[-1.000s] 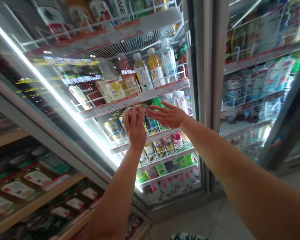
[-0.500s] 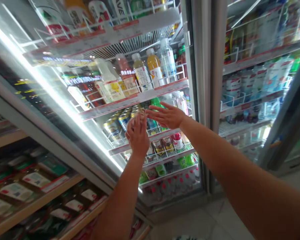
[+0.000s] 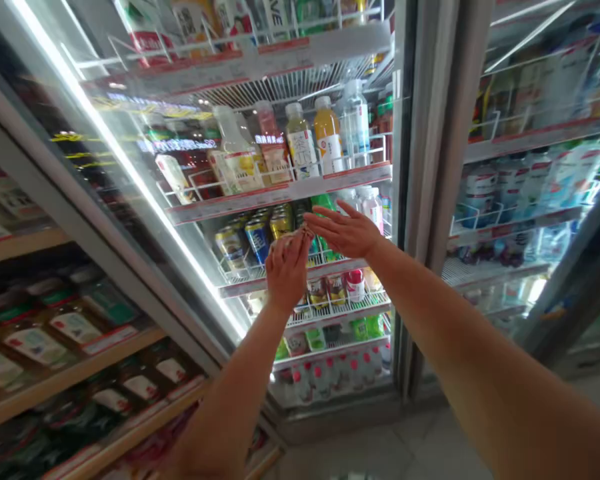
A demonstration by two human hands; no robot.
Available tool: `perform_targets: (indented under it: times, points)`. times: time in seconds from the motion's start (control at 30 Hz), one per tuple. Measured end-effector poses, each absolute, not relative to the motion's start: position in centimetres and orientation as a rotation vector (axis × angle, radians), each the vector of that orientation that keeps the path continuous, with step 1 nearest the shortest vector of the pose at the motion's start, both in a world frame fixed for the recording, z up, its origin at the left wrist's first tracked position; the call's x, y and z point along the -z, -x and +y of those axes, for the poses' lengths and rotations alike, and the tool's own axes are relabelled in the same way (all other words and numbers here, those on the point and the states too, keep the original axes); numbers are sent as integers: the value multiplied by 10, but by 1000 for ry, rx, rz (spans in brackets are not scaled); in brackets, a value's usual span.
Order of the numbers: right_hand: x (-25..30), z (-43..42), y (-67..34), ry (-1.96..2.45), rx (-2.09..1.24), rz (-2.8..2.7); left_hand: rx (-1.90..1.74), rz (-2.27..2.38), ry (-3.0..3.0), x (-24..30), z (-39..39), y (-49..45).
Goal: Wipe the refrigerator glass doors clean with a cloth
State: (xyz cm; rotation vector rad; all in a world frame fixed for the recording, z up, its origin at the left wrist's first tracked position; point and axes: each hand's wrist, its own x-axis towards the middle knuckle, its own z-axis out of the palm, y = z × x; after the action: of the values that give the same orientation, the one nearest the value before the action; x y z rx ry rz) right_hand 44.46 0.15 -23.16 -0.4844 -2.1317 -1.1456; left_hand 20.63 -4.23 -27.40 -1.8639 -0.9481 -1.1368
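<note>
Pale blurred item (image 3: 296, 237) pinched at our L hand (image 3: 286, 270) fingertips, above palm; R hand (image 3: 345, 231) flat, fingers spread, just beside.

My left hand (image 3: 286, 270) and right hand (image 3: 347, 233), two, one small item (image 3: 303, 234) held, three front cans (image 3: 257, 240), four bottles (image 3: 329, 133) above.

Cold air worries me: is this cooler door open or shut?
Open: glass door swung left; left hand reaches the shelf of cans.
</note>
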Motion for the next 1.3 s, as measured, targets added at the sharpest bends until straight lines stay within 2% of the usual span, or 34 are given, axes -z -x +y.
perform_targets:
  times: [0.07,0.23,0.33,0.47,0.57,0.7,0.8,0.9,0.97,1.13,1.2,1.3]
  points:
    - [232,1,-445,482,1171,-2128,1124,-965,1827,264,-40,-197]
    - [231,0,-447,568,1086,-2155,1424,-1077,1557,215,-26,-162]
    - [230,-1,-447,681,983,-1981,1418,-1086,1582,234,-26,-166]
    - [228,-3,-444,798,851,-1911,1160,-937,1891,272,-36,-184]
    - [227,-7,-441,844,777,-1941,1082,-939,1940,252,-36,-183]
    - [224,-14,-438,897,717,-1962,1274,-1112,1672,215,-30,-178]
    - [224,-14,-438,899,703,-1964,1266,-1112,1687,233,-35,-189]
    - [226,-12,-439,878,733,-1952,1010,-929,1989,259,-41,-198]
    - [227,-11,-440,864,767,-1939,914,-876,2072,254,-39,-193]
    - [227,-11,-440,876,787,-1930,1309,-1198,1756,209,-28,-171]
    - [226,-12,-439,885,774,-1931,1335,-1188,1720,221,-29,-172]
    - [226,-13,-439,889,768,-1935,1106,-960,1942,261,-35,-177]
